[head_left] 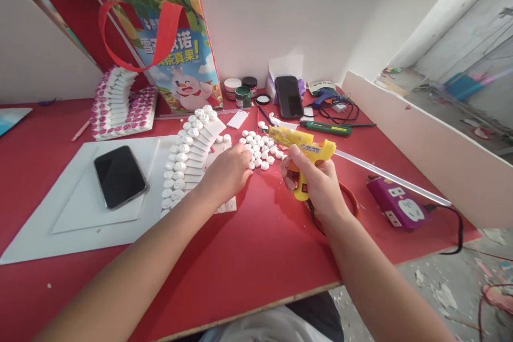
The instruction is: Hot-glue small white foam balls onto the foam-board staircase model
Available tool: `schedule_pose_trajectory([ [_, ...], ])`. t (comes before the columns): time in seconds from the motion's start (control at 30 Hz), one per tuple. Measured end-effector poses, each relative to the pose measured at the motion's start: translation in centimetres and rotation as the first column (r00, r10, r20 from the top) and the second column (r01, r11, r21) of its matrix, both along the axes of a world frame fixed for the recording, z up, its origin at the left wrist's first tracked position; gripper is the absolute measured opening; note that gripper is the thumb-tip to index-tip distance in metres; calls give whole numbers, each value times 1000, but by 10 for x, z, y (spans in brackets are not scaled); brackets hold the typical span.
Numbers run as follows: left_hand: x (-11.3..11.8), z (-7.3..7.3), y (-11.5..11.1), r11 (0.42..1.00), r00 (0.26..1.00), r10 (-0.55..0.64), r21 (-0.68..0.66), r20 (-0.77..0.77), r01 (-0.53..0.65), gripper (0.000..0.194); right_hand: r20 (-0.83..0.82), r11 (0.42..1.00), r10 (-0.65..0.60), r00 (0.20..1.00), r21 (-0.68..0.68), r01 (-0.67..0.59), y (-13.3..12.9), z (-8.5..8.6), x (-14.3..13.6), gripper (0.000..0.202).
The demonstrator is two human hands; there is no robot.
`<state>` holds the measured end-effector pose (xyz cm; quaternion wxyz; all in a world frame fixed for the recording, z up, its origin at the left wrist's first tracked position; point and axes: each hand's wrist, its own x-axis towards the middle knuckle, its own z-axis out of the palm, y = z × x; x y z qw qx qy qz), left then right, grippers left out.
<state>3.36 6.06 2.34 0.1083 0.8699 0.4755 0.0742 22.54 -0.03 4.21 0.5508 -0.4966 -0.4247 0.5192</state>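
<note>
On the red table (256,246), the left hand (234,165) is down by a heap of small round white curls (262,149). Its fingers are bent and close together at the near left side of the heap, but I cannot tell if they pinch a curl. The right hand (315,173) is wrapped around the handle of a yellow plastic glue gun (302,143). The gun's tip points left, over the far part of the heap, and a long clear stick (388,176) pokes out of its back.

Just left of the left hand is a curved white piece with rows of white curls (180,165), partly hidden by the arm. Farther left, a black shiny phone (121,176) lies on flat white sheets (80,197). Behind it is a curved pink and white piece (124,107), next to a tall bright bag with red handles (172,48). Past the gun is a green cutter (326,128), and a purple power block (396,203) sits off to the right
</note>
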Motion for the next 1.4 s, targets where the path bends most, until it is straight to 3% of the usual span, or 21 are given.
schedule_pose_trajectory([
  [0.23, 4, -3, 3, 1000, 998, 0, 1, 61, 0, 16, 10, 1000, 4, 1000, 3, -4, 1, -1, 0, 49],
  [0.33, -7, -2, -2, 997, 969, 53, -75, 241, -36, 9, -3, 1000, 7, 1000, -1, -7, 0, -1, 0, 48],
  [0.4, -19, -1, -8, 983, 905, 142, -168, 400, -80, 5, -10, 1000, 16, 1000, 0, -16, 0, -1, -1, 48],
  [0.5, -36, 1, -18, 897, 682, 389, -422, 619, -129, 16, -10, 999, 37, 999, -5, -37, 0, -1, -2, 46],
  [0.6, -48, 3, -26, 719, 342, 636, -692, 692, 63, 27, 2, 999, 42, 999, -10, -42, 2, -3, -3, 46],
  [0.7, -57, 3, -32, 576, 107, 782, -777, 614, 254, 26, -18, 999, 30, 999, -26, -31, 1, -4, -5, 47],
  [0.8, -62, 1, -34, 514, -64, 851, -804, 521, 298, 20, -49, 995, 61, 997, -79, -65, -4, 2, -12, 46],
  [0.87, -64, 2, -35, 487, -136, 872, -808, 470, 331, 21, -50, 986, 124, 991, -102, -129, -7, 12, -19, 46],
  [0.97, -64, 6, -36, 451, -209, 893, -786, 399, 424, 25, -48, 978, 184, 982, -95, -188, -9, 29, -31, 46],
  [1.07, -61, 12, -35, 397, -261, 916, -775, 304, 491, 26, -86, 986, 160, 983, -35, -163, -7, 40, -44, 43],
  [1.17, -59, 15, -34, 338, -295, 933, -785, 207, 518, 24, -117, 990, 136, 984, -16, -139, -4, 39, -52, 42],
  [1.23, -58, 12, -34, 332, -303, 934, -779, 191, 532, 19, -114, 989, 137, 984, -35, -142, -3, 34, -55, 43],
  [1.33, -58, 4, -35, 411, -270, 910, -765, 314, 496, 11, -130, 990, 135, 982, -27, -140, -2, 24, -55, 41],
  [1.4, -57, -2, -37, 546, -224, 837, -742, 498, 389, 18, -147, 992, 126, 981, 16, -124, -1, 16, -54, 40],
])
